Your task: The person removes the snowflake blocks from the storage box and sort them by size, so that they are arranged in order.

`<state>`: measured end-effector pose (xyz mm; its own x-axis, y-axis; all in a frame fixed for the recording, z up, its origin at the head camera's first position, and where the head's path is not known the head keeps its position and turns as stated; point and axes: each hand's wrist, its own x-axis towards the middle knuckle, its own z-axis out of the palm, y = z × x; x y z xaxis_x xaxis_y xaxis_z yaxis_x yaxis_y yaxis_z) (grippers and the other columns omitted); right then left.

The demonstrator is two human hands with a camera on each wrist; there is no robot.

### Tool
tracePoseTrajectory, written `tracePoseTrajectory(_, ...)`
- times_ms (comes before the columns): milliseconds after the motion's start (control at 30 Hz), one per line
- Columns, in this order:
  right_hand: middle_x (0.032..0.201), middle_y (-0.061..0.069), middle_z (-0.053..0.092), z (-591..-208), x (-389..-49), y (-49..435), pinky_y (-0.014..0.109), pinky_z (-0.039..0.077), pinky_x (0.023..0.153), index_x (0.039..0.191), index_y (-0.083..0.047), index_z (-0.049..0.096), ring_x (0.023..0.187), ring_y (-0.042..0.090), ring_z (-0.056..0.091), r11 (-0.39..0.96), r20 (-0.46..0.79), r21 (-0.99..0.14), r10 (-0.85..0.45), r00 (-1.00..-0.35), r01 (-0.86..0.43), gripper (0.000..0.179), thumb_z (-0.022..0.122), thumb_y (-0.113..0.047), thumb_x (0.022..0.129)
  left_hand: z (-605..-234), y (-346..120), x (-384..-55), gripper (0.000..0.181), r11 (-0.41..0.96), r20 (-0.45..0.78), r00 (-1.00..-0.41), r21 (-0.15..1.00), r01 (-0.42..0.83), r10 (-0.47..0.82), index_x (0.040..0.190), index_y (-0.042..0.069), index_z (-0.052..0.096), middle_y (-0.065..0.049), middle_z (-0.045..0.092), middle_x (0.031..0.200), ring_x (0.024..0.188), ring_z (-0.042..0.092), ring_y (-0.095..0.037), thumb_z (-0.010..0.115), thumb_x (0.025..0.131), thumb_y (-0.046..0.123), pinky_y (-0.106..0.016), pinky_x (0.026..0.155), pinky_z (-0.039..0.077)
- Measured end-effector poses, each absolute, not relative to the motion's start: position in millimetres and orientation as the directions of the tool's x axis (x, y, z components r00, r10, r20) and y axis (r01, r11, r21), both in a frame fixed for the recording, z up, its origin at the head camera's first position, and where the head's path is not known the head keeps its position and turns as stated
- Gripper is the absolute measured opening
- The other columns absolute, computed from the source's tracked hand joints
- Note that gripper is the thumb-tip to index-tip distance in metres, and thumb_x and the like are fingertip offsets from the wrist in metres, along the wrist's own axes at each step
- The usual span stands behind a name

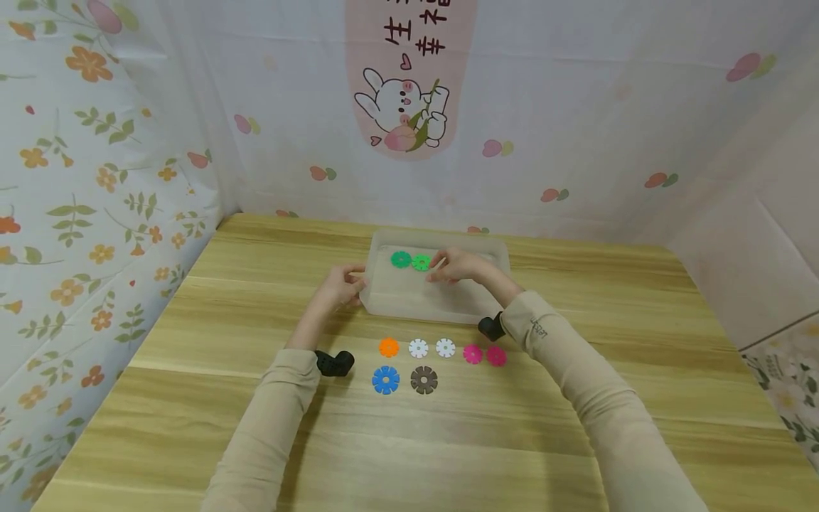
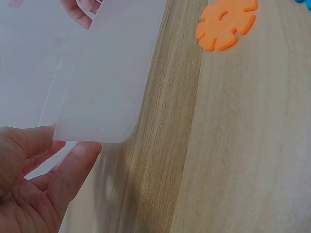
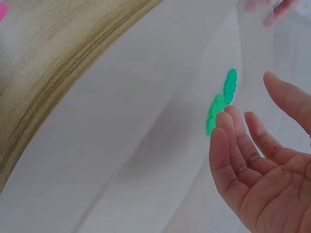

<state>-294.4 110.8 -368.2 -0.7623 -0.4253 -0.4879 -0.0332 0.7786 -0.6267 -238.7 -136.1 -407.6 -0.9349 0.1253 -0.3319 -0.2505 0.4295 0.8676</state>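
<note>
two flat, notched green discs [image 1: 401, 259]

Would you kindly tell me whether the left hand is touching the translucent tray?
Touching; the left wrist view shows the left hand gripping the edge of the translucent tray.

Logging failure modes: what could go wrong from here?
The left grip holds the tray at its left end, so a nudge might swing it. The right grip, beside the light green disc, might knock it into the dark green disc. If lowered, the black wrist device could brush the nearest pink disc.
</note>
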Motion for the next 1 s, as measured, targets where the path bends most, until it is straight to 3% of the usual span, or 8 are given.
tracePoseTrajectory(300, 0.121, 0.020, 0.053, -371, -302, 109, 0.035, 0.049, 0.084, 0.126, 0.001, 0.044, 0.102, 0.027, 0.054, 0.768, -0.481, -0.641, -0.410, -0.775, -0.008, 0.047, 0.060, -0.022, 0.088, -408, -138, -240, 0.043, 0.416, -0.329, -0.936, 0.874, -0.251, 0.127, 0.137, 0.001, 0.038, -0.027, 0.052, 0.121, 0.080, 0.058, -0.020, 0.047, 0.095, 0.009, -0.019, 0.058, 0.050)
tracePoseTrajectory(667, 0.118, 0.018, 0.053, -374, -309, 107, 0.036, 0.049, 0.089, 0.130, 0.001, 0.042, 0.106, 0.029, 0.054, 0.775, -0.485, -0.632, -0.392, -0.781, 0.003, 0.051, 0.059, -0.023, 0.088, -412, -138, -241, 0.043, 0.412, -0.335, -0.935, 0.873, -0.261, 0.118, 0.137, 0.002, 0.039, -0.026, 0.052, 0.122, 0.081, 0.058, -0.020, 0.047, 0.095, 0.009, -0.019, 0.058, 0.052)
tracePoseTrajectory(1000, 0.112, 0.014, 0.053, -375, -316, 103, 0.036, 0.048, 0.090, 0.131, 0.000, 0.041, 0.107, 0.028, 0.053, 0.818, -0.509, -0.575, -0.351, -0.786, 0.007, 0.053, 0.059, -0.026, 0.088, -411, -137, -240, 0.043, 0.402, -0.340, -0.933, 0.875, -0.269, 0.115, 0.136, 0.003, 0.039, -0.025, 0.052, 0.123, 0.084, 0.059, -0.021, 0.048, 0.094, 0.008, -0.018, 0.057, 0.051)
